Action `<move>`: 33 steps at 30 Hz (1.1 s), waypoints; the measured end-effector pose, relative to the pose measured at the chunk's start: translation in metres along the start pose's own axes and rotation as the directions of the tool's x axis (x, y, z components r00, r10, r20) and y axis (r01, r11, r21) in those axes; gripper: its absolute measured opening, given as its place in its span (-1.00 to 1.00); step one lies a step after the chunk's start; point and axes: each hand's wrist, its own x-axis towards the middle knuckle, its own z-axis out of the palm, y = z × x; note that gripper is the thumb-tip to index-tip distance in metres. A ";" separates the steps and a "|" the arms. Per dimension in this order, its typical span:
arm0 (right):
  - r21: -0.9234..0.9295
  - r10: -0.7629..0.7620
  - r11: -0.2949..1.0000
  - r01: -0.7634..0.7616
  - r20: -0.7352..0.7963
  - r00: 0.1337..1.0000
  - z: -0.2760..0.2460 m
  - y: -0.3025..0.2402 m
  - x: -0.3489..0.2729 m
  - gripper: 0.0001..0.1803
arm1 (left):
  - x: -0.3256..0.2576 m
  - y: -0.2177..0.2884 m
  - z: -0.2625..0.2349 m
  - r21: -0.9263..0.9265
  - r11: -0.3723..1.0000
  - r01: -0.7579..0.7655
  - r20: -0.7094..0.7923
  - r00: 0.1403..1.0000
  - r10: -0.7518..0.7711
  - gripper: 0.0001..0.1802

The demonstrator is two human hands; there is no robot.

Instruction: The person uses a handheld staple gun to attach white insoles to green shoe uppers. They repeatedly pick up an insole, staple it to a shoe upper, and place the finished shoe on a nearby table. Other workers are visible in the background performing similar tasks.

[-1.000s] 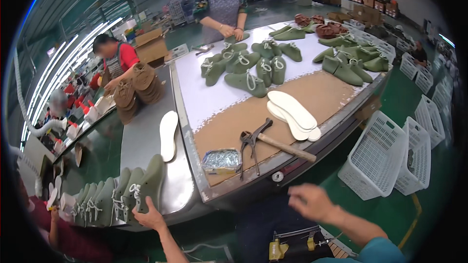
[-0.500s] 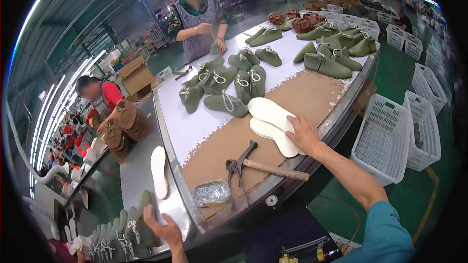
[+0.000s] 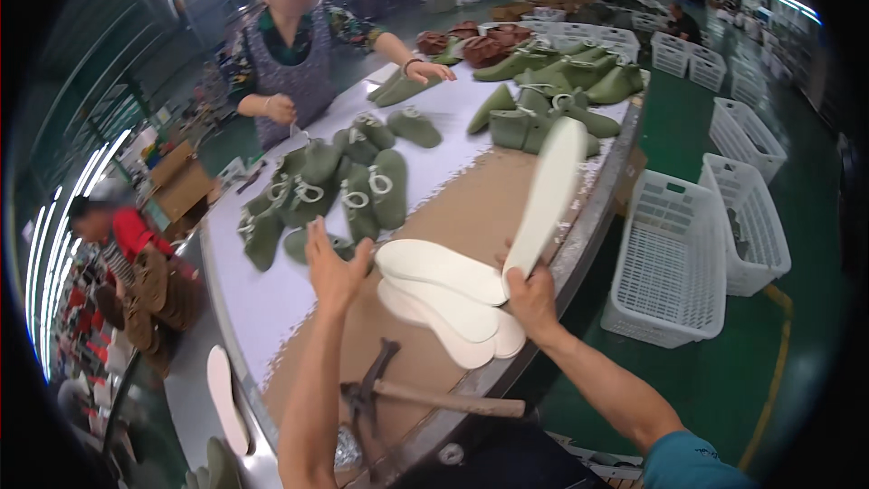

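Note:
In my right hand point(image 3: 531, 301) a cream-white insole point(image 3: 549, 190) is gripped at one end and held tilted up above the table. Several more white insoles point(image 3: 439, 273) lie in an overlapping pile just left of that hand, on the brown board. My left hand point(image 3: 337, 264) is raised with fingers apart and holds nothing. Behind and partly under it lies a green shoe last point(image 3: 299, 244) with a white cord. Other green lasts point(image 3: 312, 167) with cord loops are grouped just beyond.
A wooden-handled hammer point(image 3: 453, 398) and pincers point(image 3: 362, 406) lie near the front edge. A lone insole point(image 3: 228, 398) rests on the metal side table. More green lasts point(image 3: 570, 81) fill the far right. White baskets point(image 3: 670, 263) stand right. Across the table a co-worker point(image 3: 294, 63) handles lasts.
My right hand has lifted an insole off the pile and tilted it up. My left hand has moved from the side table to the green lasts. The view has shifted right.

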 end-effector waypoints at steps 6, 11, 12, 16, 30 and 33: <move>-0.087 -0.007 0.996 0.004 -0.042 0.999 -0.006 -0.014 0.000 -0.73 | 0.032 -0.021 0.008 0.163 0.974 0.157 0.170 0.968 -0.185 -0.15; 0.119 0.039 0.992 -0.030 -0.075 0.996 -0.005 -0.018 -0.004 -0.68 | -0.008 -0.047 -0.065 0.114 0.973 0.202 0.106 0.971 -0.214 -0.18; 0.102 0.041 0.994 -0.035 -0.051 0.998 -0.006 -0.023 -0.003 -0.68 | -0.016 -0.049 -0.082 0.139 0.964 0.227 0.090 0.966 -0.241 -0.19; 0.050 0.044 0.998 -0.041 -0.057 0.997 -0.008 -0.022 -0.002 -0.58 | -0.025 -0.071 -0.118 0.263 0.918 0.297 0.286 0.885 -0.368 -0.20; 0.135 0.045 0.990 -0.027 -0.138 0.989 -0.015 -0.010 0.008 -0.62 | -0.220 -0.097 -0.320 0.117 0.779 0.616 0.396 0.690 -0.606 -0.07; 0.103 -0.163 0.983 0.154 0.077 0.984 -0.009 -0.055 -0.047 -0.78 | -0.298 -0.079 -0.371 0.048 0.753 0.657 0.316 0.705 -0.635 -0.11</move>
